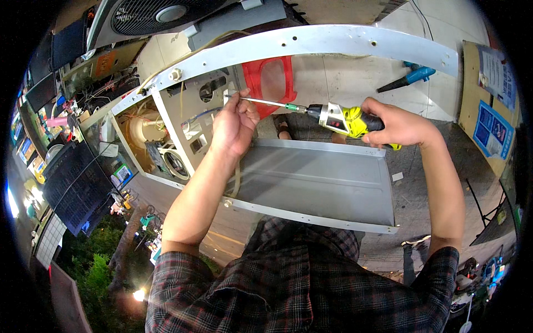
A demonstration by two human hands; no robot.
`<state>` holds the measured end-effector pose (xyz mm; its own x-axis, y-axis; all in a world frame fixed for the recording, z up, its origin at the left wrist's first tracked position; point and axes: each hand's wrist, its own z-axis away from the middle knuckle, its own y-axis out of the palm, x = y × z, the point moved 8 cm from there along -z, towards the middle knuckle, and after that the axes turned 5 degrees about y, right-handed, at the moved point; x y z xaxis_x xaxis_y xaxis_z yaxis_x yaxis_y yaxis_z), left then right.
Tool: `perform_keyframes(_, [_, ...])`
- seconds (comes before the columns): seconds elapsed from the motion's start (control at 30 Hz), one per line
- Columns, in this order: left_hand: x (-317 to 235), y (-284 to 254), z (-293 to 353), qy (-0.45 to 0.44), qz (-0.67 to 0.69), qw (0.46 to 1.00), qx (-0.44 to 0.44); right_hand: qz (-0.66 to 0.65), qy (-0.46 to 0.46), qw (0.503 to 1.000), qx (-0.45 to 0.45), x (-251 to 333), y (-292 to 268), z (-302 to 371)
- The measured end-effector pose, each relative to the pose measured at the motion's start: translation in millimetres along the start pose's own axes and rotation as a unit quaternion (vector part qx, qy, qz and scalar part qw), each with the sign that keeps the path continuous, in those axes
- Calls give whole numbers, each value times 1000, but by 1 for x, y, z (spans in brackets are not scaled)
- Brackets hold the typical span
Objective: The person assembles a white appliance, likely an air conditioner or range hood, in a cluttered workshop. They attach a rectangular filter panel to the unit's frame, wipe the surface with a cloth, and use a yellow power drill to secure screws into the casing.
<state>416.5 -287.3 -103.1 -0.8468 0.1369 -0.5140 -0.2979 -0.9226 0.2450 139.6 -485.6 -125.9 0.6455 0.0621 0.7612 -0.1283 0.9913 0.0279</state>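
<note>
My right hand (391, 125) grips a yellow-green and black cordless screwdriver (345, 120), held level and pointing left. A long, thin screwdriver bit (272, 102) extends from its green collar (294, 107). At the far end of the bit, my left hand (240, 119) has its fingers closed round the shaft. The bit's tip is by a small white part (229, 95) on the inner panel of an open metal cabinet (176, 127); whether a screw sits there is too small to tell. Wires and a round black-rimmed opening (176, 164) show inside the cabinet's left section.
A long pale metal rail (333, 40) arches across the far side, and a grey sheet-metal panel (316, 183) spans the near side. Beyond are a red plastic stool (270, 80), a blue blower (413, 76), and a fan unit (161, 15). Cardboard (488, 100) stands at right.
</note>
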Motion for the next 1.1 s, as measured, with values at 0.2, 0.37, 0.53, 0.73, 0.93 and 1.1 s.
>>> perform_keyframes(0.2, [-5, -5, -3, 24, -7, 1000, 3, 9, 6, 999, 53, 17, 5, -9])
perform_keyframes(0.37, [-8, -5, -4, 31, -13, 999, 11, -113, 30, 989, 86, 18, 10, -11])
perform_keyframes(0.53, [-7, -6, -3, 37, -1, 999, 12, -92, 12, 992, 81, 15, 13, -14])
perform_keyframes(0.73, [-6, -6, -1, 33, 3, 999, -4, -136, 31, 986, 95, 21, 11, -13])
perform_keyframes(0.93, [-8, -5, 3, 39, -16, 998, -36, -148, 28, 980, 130, 19, 10, -17])
perform_keyframes(1.1, [-38, 0, 69, 38, -294, 955, -28, -290, 76, 930, 214, 15, 10, -19])
